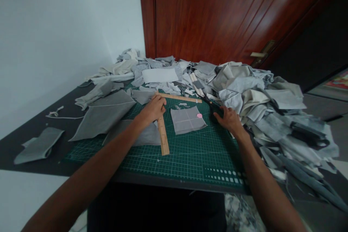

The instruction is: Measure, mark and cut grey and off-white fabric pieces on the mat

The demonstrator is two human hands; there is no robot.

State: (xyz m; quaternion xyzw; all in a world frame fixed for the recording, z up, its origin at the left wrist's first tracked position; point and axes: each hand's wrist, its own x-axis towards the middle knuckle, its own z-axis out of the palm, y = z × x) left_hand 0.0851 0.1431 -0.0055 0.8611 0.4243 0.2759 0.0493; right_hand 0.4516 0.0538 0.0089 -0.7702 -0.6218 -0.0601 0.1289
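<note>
My left hand point(155, 108) is closed over the corner of a wooden L-square ruler point(164, 139), hiding part of it. One ruler arm points toward me, the other runs right along the mat. My right hand point(228, 117) has its fingers and thumb at the handles of black scissors point(214, 108), whose blades point up and left. Between my hands lies a grey fabric square point(185, 125) marked with crossed pale pink lines. A small pink piece, perhaps tailor's chalk point(199, 115), rests on its right side. Grey fabric point(146, 136) lies beneath my left wrist.
A green cutting mat point(187, 159) covers the dark table point(70, 105). Heaped fabric scraps point(252, 94) line the back and right side. A large grey piece point(106, 112) and a folded one point(42, 145) lie left. Behind are a white wall and a wooden door point(206, 14).
</note>
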